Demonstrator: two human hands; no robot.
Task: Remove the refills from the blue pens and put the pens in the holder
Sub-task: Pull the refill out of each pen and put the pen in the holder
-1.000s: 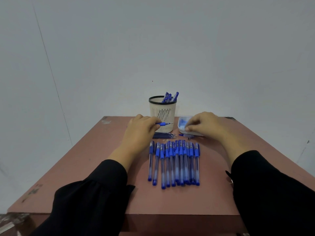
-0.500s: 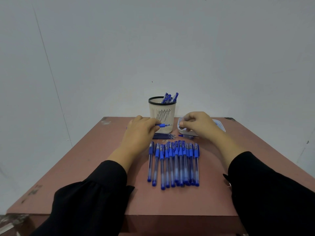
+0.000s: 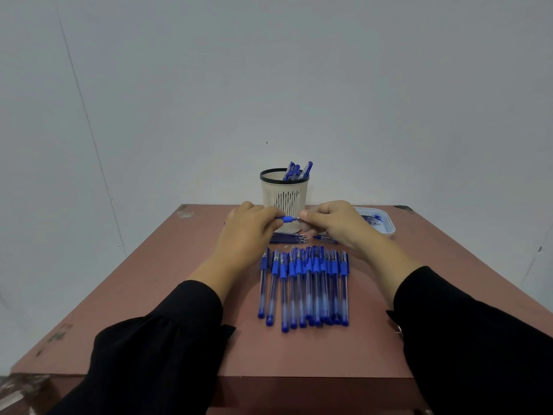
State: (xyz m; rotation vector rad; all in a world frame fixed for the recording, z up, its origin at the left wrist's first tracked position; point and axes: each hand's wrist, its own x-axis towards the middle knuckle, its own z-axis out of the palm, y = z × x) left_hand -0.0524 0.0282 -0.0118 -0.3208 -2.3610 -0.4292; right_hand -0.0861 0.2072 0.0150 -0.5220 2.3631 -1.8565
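Pens (image 3: 303,290) on reddish table (image 3: 149,295); grey wall (image 3: 269,70)

A single head-worn, wide-angle camera looks forward and slightly down from the near edge of the reddish counter (image 3: 179,295). It faces a plain pale wall (image 3: 269,85), which fills the upper half of the picture. Both black sleeves enter from the bottom corners, close to the lens. The far counter edge sits mid-frame, and the small items there appear somewhat blurred. No second view exists.
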